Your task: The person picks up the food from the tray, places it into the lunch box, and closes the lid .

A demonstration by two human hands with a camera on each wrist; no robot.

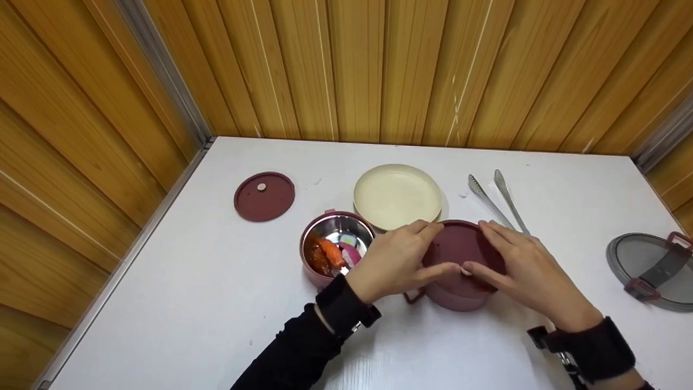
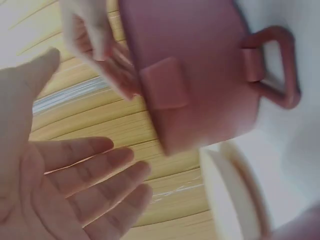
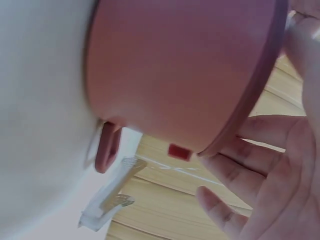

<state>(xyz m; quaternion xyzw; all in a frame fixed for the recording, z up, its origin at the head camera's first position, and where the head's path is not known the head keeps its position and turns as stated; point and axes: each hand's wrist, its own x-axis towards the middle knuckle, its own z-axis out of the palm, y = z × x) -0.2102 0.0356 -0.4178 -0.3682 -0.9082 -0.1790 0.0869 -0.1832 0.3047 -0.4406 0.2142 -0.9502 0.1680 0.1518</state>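
A round pink container with a dark red lid on top stands right of centre in the head view. My left hand is over the lid's left side, my right hand over its right. Both thumbs meet near a small pale knob. From the left wrist, the left hand shows straight, spread fingers beside the container, which has a loop handle. In the right wrist view, the right hand's fingers reach the lid's rim, lightly bent and gripping nothing.
Left of the hands, a steel-lined bowl contains orange-red food and a purple-white piece. Behind are a cream plate and metal tongs. A second red lid lies far left, a grey clipped lid far right.
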